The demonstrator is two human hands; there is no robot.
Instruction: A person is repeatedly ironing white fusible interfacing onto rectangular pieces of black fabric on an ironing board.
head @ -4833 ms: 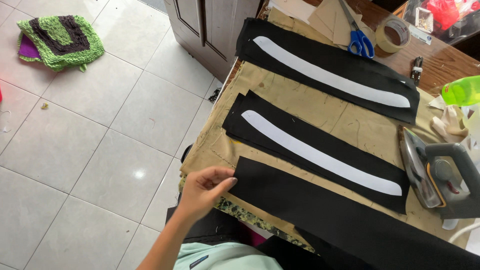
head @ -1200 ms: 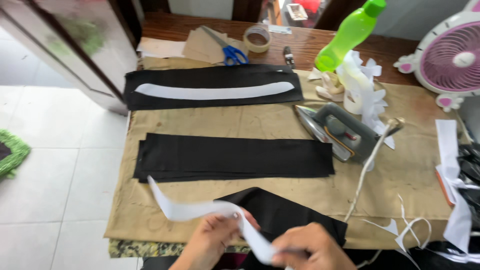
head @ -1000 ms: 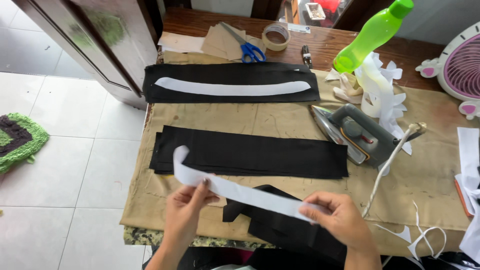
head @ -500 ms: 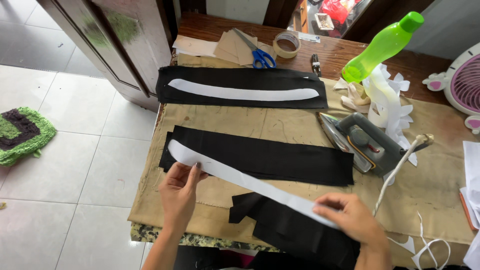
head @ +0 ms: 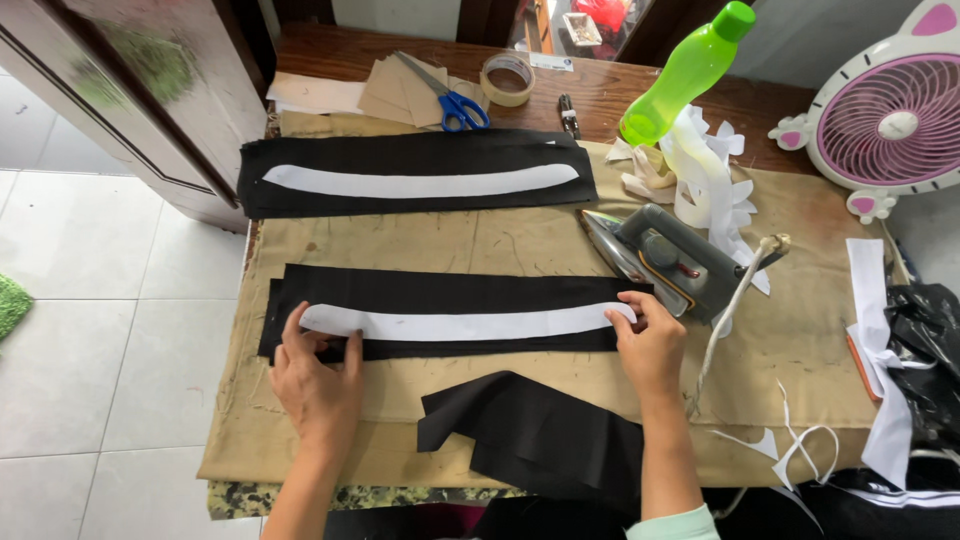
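- The left hand (head: 315, 375) lay flat, fingers spread, pressing the left end of a white strip (head: 465, 322) onto a black cloth piece (head: 450, 312).
- The right hand (head: 648, 345) pressed the strip's right end with its fingertips, gripping nothing.
- The strip ran lengthwise along the cloth (the nearer of two such pairs) on the tan-covered table (head: 800, 350).
- An iron (head: 665, 258) sat just beside the right hand.
- A crumpled black cloth (head: 540, 435) lay between the forearms.
- A green bottle (head: 685, 75) stood farther back.

A long, slightly curved white strip (head: 465, 324) lay flat along the middle of a black cloth piece (head: 450, 293) spread across the tan-covered table.
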